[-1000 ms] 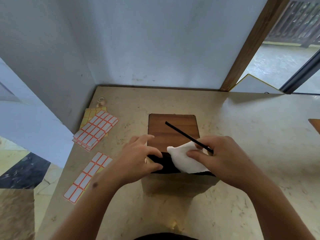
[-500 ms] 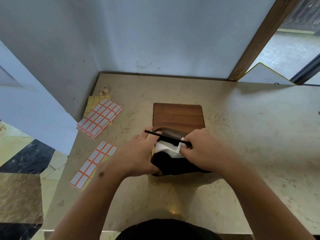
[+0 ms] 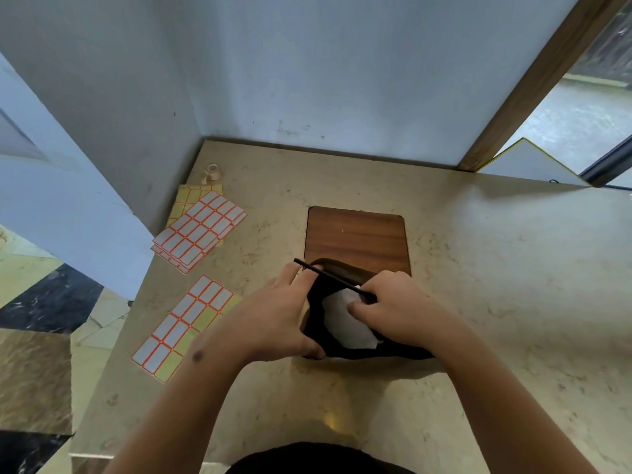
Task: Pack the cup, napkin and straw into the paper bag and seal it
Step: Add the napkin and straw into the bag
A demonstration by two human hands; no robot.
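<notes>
Orange-edged label sheets (image 3: 200,230) beside hands (image 3: 393,306)

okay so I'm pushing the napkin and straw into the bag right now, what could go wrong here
The black straw lies crosswise over the bag mouth, so it may catch on the rim or bend instead of dropping in. The napkin sits high in the opening and could bunch there, getting in the way of sealing.
</notes>
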